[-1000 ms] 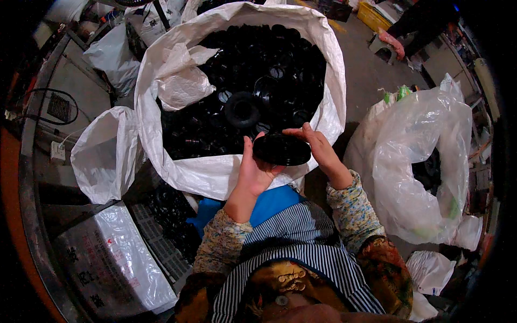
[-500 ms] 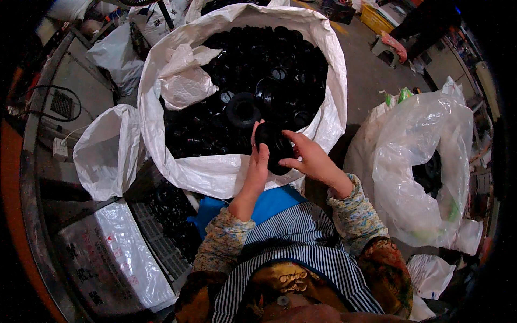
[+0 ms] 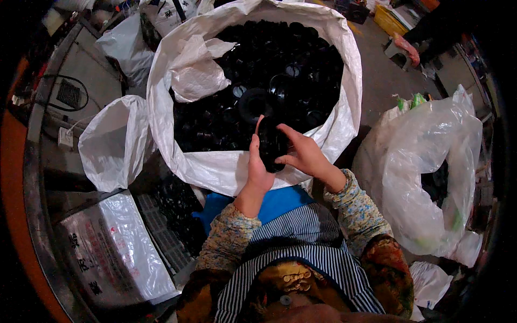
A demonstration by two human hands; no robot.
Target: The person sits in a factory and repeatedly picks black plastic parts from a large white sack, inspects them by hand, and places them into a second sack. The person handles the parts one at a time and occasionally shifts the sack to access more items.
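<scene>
Over the near rim of a large white woven sack, my two hands hold a round, ribbed black part. My left hand is closed against its left side, fingers pointing up. My right hand grips the right side between thumb and fingers. Dark shadow hides the part's finer shape. Just beyond my fingertips, a thick black ring lies on a heap of glossy black round pieces filling the sack. A crumpled white bag rests on the heap's left side.
A smaller white sack stands open at left, above a printed silvery package. On the right is a clear plastic-lined bag with black pieces inside. A stool and yellow crate stand at the far right.
The whole view has shifted, with the sack now farther right. Both hands keep hold of the black part, which looks slightly turned and more edge-on.
</scene>
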